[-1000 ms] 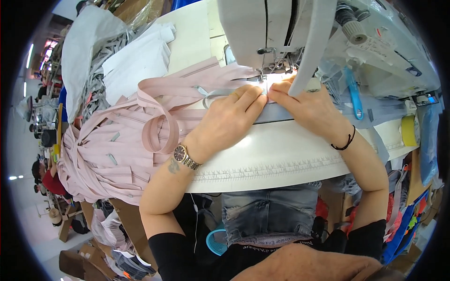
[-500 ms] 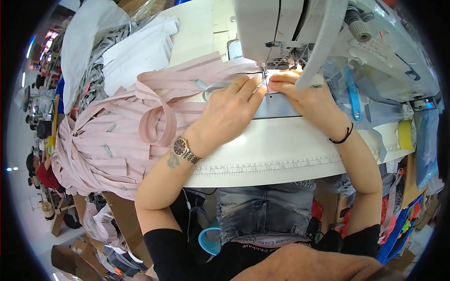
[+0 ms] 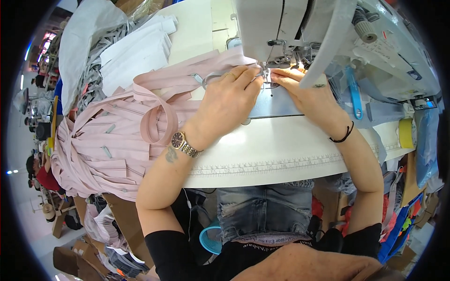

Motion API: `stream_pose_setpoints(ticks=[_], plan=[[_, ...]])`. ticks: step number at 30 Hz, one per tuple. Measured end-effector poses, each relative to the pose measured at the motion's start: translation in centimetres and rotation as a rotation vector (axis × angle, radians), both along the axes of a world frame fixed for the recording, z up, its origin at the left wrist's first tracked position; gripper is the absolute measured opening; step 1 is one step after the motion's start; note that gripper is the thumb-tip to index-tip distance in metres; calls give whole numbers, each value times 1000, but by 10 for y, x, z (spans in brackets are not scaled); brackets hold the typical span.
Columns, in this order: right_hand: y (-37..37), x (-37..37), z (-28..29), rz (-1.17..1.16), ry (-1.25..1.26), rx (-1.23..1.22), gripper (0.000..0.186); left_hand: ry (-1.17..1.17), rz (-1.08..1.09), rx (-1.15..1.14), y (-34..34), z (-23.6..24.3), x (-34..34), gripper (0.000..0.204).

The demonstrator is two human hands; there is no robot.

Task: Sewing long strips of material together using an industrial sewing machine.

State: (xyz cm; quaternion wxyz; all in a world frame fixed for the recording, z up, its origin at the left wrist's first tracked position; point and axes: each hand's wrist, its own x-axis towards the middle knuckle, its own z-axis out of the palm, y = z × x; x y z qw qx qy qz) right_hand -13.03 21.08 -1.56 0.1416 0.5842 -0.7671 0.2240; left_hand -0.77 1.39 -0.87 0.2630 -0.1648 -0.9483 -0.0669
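Note:
A white sewing machine (image 3: 267, 28) stands before me, its needle and presser foot (image 3: 265, 71) between my hands. My left hand (image 3: 232, 96) is closed just left of the foot, fingertips pinched at the end of a narrow grey ribbon (image 3: 206, 80). A pink zipper (image 3: 183, 77) with a pale pull runs behind that hand toward the foot. On the foot's right, my right hand (image 3: 309, 93) has its thumb and fingers pressed together beside the needle; what they pinch is hidden. Below the fingertips lies the metal needle plate (image 3: 276, 105).
A heap of pink zippers (image 3: 103, 145) covers the table's left. Behind it lie white sheets (image 3: 136, 49) and a white bag (image 3: 89, 37) beside grey strips. To the right are a blue tool (image 3: 354, 93) and yellow tape roll (image 3: 405, 133). A printed ruler (image 3: 262, 167) follows the front edge.
Both hands have shifted slightly away from me, toward the needle. The pink zipper and grey ribbon by the left hand have moved a little, and the zipper's pull sits slightly farther left.

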Motion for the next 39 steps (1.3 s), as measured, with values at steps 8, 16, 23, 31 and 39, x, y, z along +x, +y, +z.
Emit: stream_pose_setpoints(ticks=[8, 16, 23, 31, 39], plan=[[-3, 5, 5, -121, 164, 124, 38, -27, 50, 14, -5, 1, -5, 32], [-3, 3, -1, -130, 183, 96, 34, 35, 226, -93, 11, -5, -1, 31], [13, 6, 7, 99, 233, 102, 32, -156, 402, -49, -15, 26, 11, 22], [-79, 65, 28, 366, 164, -101, 32, -209, 487, 32, -89, 26, 8, 12], [-120, 51, 6, 109, -4, 58, 17, -381, 491, 837, -112, 48, -2, 14]])
